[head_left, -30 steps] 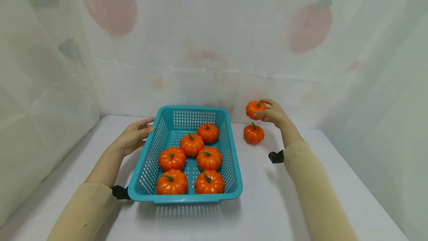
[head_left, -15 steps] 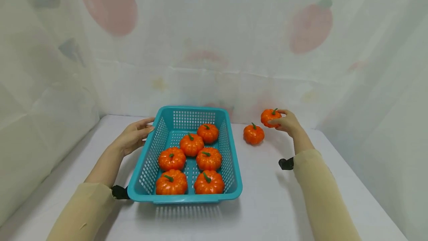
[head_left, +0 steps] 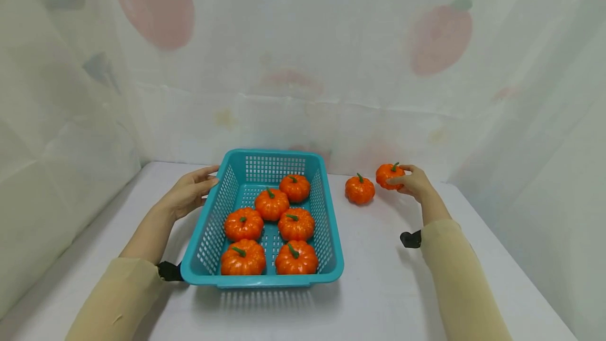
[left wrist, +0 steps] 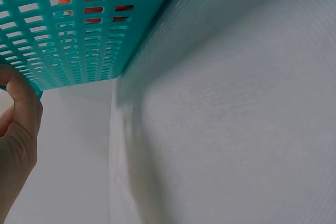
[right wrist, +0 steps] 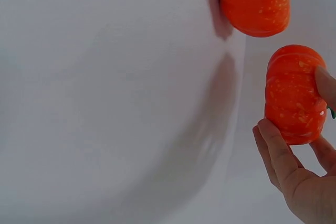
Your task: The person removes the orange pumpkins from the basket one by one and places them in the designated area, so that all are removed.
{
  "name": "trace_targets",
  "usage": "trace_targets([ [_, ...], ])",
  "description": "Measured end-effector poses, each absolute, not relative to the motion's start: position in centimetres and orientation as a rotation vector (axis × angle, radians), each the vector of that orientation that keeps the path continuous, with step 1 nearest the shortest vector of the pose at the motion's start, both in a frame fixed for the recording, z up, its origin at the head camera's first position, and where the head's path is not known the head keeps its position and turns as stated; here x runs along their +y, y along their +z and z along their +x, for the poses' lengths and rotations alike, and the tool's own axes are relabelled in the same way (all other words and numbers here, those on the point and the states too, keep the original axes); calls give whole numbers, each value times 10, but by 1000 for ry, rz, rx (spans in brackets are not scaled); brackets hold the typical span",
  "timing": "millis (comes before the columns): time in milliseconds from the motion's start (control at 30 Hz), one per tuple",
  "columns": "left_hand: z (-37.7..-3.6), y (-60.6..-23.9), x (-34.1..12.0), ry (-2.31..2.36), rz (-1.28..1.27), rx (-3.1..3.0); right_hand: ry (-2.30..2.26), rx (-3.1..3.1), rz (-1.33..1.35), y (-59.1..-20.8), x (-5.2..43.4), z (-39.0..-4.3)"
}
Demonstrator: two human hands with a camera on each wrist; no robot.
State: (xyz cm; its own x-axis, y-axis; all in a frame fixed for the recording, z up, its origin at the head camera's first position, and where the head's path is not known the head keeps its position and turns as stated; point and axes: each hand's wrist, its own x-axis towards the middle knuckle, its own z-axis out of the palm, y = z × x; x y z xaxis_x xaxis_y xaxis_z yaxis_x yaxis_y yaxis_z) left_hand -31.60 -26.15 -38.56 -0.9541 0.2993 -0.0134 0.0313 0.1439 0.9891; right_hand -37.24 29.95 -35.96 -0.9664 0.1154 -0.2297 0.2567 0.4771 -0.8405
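My right hand (head_left: pixel 417 183) holds a small orange pumpkin (head_left: pixel 390 177) with a green stem, thumb on one side and fingers on the other. In the right wrist view this pumpkin (right wrist: pixel 295 95) is over its shadow, above the table. A second pumpkin (head_left: pixel 360 190) sits on the table just left of it. At the far left part of the turquoise plastic basket (head_left: pixel 261 281), my left hand (head_left: pixel 188 193) grips the rim. The left wrist view shows curled fingers (left wrist: pixel 23 98) at the basket's edge. Several pumpkins (head_left: pixel 296 258) lie inside the basket.
The basket stands on a white table (head_left: pixel 379 293), left of its middle. A pale printed curtain (head_left: pixel 303 57) hangs behind the table's back edge, with more sheeting (head_left: pixel 544 183) along the right and left sides.
My right hand has moved to the right and down with its pumpkin, from above the second pumpkin to beside it. The left hand and basket stay put.
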Motion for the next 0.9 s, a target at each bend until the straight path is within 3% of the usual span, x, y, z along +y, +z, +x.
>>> trace_targets([
  [900,-316,-385,-262,1891,315,2213,-1464,2496,304,-393,317,-367],
])
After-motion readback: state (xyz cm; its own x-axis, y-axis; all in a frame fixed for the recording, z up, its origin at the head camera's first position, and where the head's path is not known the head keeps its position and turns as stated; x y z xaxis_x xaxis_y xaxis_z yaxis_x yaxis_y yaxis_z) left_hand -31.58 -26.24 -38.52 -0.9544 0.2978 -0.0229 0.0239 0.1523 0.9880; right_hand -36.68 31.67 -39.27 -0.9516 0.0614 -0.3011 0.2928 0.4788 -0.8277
